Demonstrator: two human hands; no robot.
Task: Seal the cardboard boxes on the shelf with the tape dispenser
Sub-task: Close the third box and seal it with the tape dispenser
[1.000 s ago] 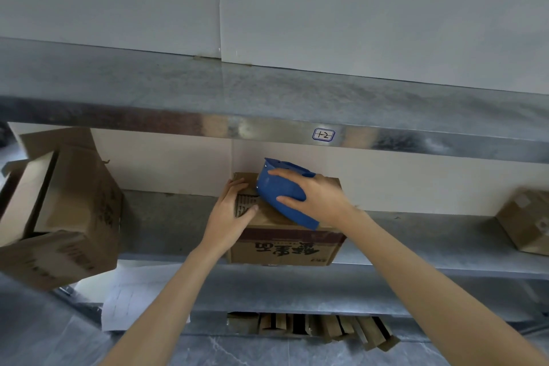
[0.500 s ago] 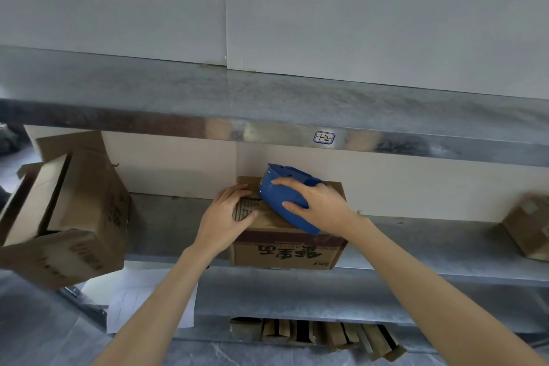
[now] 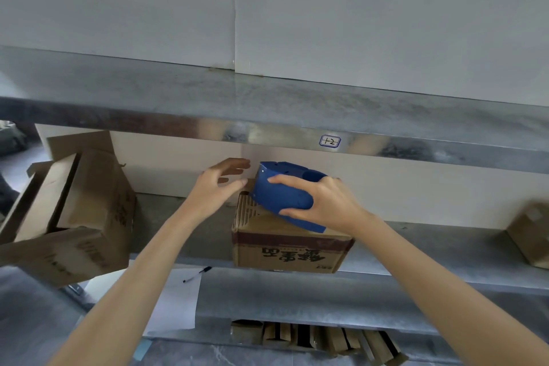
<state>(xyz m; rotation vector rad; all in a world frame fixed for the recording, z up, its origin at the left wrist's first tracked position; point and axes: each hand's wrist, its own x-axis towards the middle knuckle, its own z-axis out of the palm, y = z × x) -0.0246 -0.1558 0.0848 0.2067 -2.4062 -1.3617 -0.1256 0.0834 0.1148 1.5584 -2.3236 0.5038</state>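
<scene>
A small cardboard box [image 3: 285, 249] with dark printed characters stands on the middle metal shelf [image 3: 430, 249]. My right hand [image 3: 323, 205] grips a blue tape dispenser [image 3: 279, 196] and holds it on the box's top, tilted toward the back left corner. My left hand [image 3: 217, 187] hovers just left of the dispenser at the box's far left corner, fingers loosely spread, holding nothing. The box top under the dispenser is mostly hidden.
A larger open cardboard box [image 3: 68, 217] leans at the left, sticking out past the shelf edge. Another box [image 3: 531, 235] sits at the far right. Paper sheets with a pen [image 3: 197, 274] lie on the lower shelf. Folded cardboard [image 3: 320, 339] is stacked below. The upper shelf [image 3: 267, 116] overhangs closely.
My left hand has lifted off the box's left corner and now hovers with fingers spread. The dispenser has stayed at the box's far end, raised slightly.
</scene>
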